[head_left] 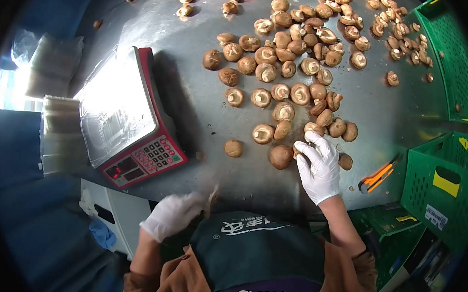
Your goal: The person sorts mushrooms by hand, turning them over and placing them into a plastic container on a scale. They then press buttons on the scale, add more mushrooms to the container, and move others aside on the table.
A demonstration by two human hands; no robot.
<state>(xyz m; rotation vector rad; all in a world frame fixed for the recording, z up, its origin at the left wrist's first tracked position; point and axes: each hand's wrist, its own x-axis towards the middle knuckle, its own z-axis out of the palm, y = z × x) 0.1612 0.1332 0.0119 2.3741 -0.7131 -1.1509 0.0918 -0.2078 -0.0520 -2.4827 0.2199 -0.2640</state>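
Observation:
Shiitake mushrooms (265, 72) lie loosely spread over the grey metal table (232, 172), some cap up, others with gills and stem showing. My right hand (319, 167), in a white glove, reaches down at the near edge of the spread. Its curled fingers close on a mushroom (296, 150) that they partly hide, beside a large brown cap (281, 157). Smeared by motion, my white-gloved left hand (173, 214) is above the table's near edge, in front of my apron. At its fingertips is a blurred light-brown piece (212, 199) whose kind I cannot make out.
A red-edged digital scale (153, 154) with plastic film on its pan stands at left, beside stacked clear bags (63, 135). An orange box cutter (378, 177) lies at right, near a green crate (441, 175). Another green crate (453, 63) stands behind it.

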